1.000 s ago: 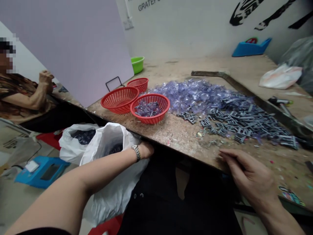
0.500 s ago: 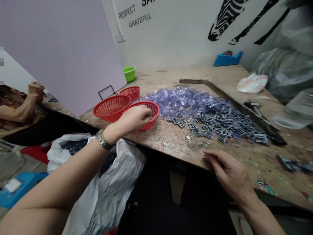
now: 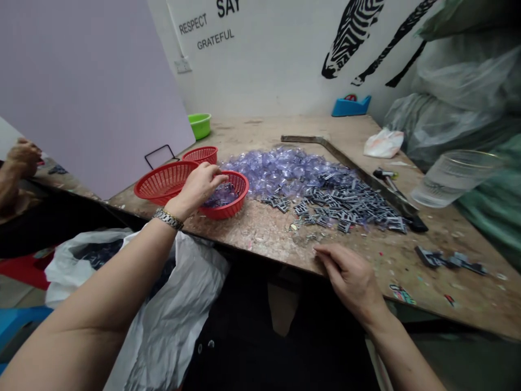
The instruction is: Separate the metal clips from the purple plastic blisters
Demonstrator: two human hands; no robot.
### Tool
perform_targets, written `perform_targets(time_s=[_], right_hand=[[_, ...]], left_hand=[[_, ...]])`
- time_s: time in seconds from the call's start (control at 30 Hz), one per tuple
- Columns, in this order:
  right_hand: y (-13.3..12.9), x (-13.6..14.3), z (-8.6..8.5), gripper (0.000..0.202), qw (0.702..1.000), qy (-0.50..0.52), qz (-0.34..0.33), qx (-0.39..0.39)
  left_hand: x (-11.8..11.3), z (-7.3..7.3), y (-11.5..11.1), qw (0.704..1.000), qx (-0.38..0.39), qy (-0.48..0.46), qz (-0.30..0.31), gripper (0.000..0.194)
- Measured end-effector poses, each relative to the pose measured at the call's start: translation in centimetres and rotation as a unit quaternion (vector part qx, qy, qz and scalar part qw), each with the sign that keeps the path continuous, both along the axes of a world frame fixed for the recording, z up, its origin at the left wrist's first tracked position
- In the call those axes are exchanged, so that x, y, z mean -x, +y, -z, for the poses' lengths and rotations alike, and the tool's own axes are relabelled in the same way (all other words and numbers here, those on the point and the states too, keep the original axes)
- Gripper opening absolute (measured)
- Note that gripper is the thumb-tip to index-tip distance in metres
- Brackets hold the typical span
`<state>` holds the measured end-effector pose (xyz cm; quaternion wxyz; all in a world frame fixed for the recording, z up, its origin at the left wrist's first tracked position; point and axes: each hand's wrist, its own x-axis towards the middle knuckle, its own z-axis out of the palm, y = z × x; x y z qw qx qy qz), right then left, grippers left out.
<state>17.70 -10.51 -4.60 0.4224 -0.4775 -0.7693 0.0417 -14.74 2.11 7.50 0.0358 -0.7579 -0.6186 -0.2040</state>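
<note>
red basket (image 3: 228,210) holds purplish pieces (image 3: 224,195); left hand (image 3: 198,187) over its rim

You're in what looks like a small workshop handling plastic parts in bulk. Beyond your right fingers (image 3: 329,253), loose heaps of clear purplish pieces (image 3: 280,169) and dark grey parts (image 3: 352,203) spread over a scuffed, crumb-littered surface (image 3: 264,232). Red baskets (image 3: 160,185) stand close about your left fingers (image 3: 208,174), with an open white sack (image 3: 179,315) below them. Farther out sits a blue tape dispenser (image 3: 348,108); bulky plastic bundles (image 3: 423,125) pile up beyond and right of your right fingers. Well left of your left fingers, a co-worker's hand (image 3: 23,156) shows.
</note>
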Motion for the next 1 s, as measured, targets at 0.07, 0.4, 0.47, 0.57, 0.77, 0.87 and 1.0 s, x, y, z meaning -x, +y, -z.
perform_targets(time_s=[0.07, 0.4, 0.47, 0.57, 0.77, 0.87, 1.0], right_hand=[[0.0, 0.1, 0.0, 0.017, 1.0, -0.008, 0.0, -0.008], [0.1, 0.3, 0.2, 0.014, 0.999, -0.038, 0.0, -0.033], [0.1, 0.3, 0.2, 0.014, 0.998, -0.043, 0.001, -0.034], [0.1, 0.4, 0.2, 0.014, 0.998, -0.052, 0.003, -0.036], [0.1, 0.5, 0.2, 0.015, 0.997, -0.062, 0.004, -0.035], [0.0, 0.5, 0.1, 0.015, 0.998, -0.053, 0.002, -0.023], [-0.1, 0.4, 0.0, 0.014, 1.0, -0.012, -0.003, 0.009]], left_hand=[[-1.0, -0.5, 0.2, 0.999, -0.034, -0.014, -0.007, 0.027], [-12.4, 3.8, -1.3, 0.973, 0.064, 0.128, 0.178, 0.022], [-13.5, 5.5, -1.1, 0.969, 0.074, 0.162, 0.172, 0.024], [-14.0, 7.3, -0.4, 0.969, 0.073, 0.179, 0.156, 0.027], [-13.9, 8.4, 0.4, 0.972, 0.06, 0.153, 0.166, 0.026], [-13.9, 8.4, 0.3, 0.977, 0.065, 0.122, 0.164, 0.025], [-13.9, 8.0, 0.5, 0.984, 0.088, 0.017, 0.153, 0.019]])
